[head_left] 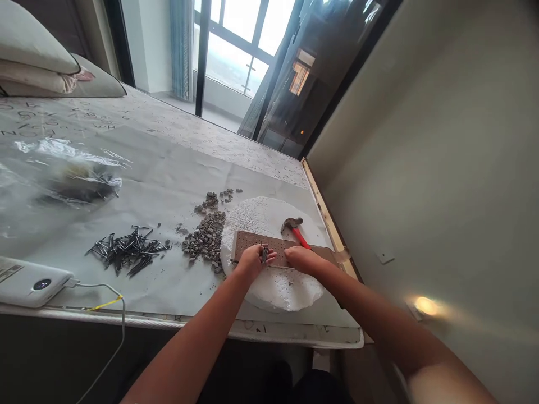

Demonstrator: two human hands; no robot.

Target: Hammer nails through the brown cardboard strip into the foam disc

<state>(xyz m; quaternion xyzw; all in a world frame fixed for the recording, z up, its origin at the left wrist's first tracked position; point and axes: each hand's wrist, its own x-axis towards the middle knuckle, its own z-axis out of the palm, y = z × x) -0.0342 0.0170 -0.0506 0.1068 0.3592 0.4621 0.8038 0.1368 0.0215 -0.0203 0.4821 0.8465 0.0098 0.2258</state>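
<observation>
My left hand is closed around several dark nails, palm turned up, over the left part of a brown board dotted with small holes. My right hand is closed, its fingertips down at the board; anything pinched in them is hidden. Under the board lies a round white foam slab with a rough surface. A hammer with a red handle rests just beyond my right hand, its metal head on the foam and its handle over the board.
Grey stone chips lie against the foam's left side. Farther left are a pile of dark nails, a clear plastic bag and a white power bank with a cable. A wall stands at the right.
</observation>
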